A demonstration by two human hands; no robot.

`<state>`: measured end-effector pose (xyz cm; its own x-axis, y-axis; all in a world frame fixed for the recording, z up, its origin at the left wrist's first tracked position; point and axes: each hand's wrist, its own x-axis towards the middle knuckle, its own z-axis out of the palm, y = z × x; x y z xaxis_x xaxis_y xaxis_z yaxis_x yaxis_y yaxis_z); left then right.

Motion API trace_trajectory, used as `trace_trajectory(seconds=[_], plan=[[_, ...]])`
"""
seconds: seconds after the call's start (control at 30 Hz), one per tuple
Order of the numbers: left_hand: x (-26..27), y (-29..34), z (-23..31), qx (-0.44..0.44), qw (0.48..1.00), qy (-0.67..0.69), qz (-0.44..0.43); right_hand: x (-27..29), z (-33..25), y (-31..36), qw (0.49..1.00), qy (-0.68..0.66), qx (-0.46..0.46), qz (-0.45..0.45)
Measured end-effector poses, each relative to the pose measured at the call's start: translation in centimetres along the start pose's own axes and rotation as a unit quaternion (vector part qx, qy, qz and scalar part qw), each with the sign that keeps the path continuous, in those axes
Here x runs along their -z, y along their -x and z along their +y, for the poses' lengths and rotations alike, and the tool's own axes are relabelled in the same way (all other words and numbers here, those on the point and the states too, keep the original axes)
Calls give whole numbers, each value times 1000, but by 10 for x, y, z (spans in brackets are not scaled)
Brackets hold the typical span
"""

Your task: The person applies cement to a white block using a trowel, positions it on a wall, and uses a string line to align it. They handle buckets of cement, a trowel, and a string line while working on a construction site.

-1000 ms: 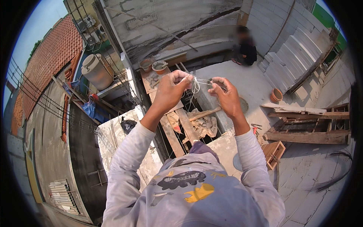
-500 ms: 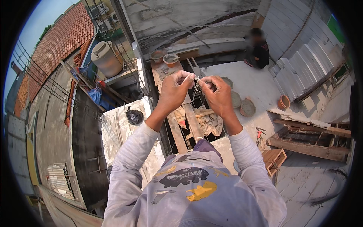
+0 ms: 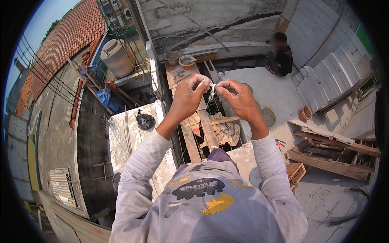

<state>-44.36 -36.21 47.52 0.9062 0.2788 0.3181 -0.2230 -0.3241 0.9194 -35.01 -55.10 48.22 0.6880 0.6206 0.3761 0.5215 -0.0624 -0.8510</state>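
Observation:
A small tangle of pale string (image 3: 212, 92) hangs between my two hands, raised in front of my chest. My left hand (image 3: 189, 92) is closed, its thumb and forefinger pinching the top of the tangle. My right hand (image 3: 240, 98) is closed too, thumb and fingertips pinched together at the string's right side; a thin strand seems to run into them. Loose loops dangle below the fingertips.
Below my hands, wooden planks (image 3: 208, 129) span a dark gap with crumpled brown paper (image 3: 225, 133). Mortar buckets (image 3: 187, 62) stand on a board. A person (image 3: 281, 56) crouches at the far right. A timber frame (image 3: 330, 156) and black bag (image 3: 144, 120) lie nearby.
My right hand has moved a little right, away from the left, and the string bundle hangs more loosely. The view has shifted slightly.

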Motion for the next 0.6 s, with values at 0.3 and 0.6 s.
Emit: trace_trajectory(seconds=[0.3,0.6], plan=[[20,-16,37,-145,971,-180,-63,13,-7,-1,991,103,89,10],[12,-32,20,25,996,13,-83,25,-7,2,978,149,145,13]])
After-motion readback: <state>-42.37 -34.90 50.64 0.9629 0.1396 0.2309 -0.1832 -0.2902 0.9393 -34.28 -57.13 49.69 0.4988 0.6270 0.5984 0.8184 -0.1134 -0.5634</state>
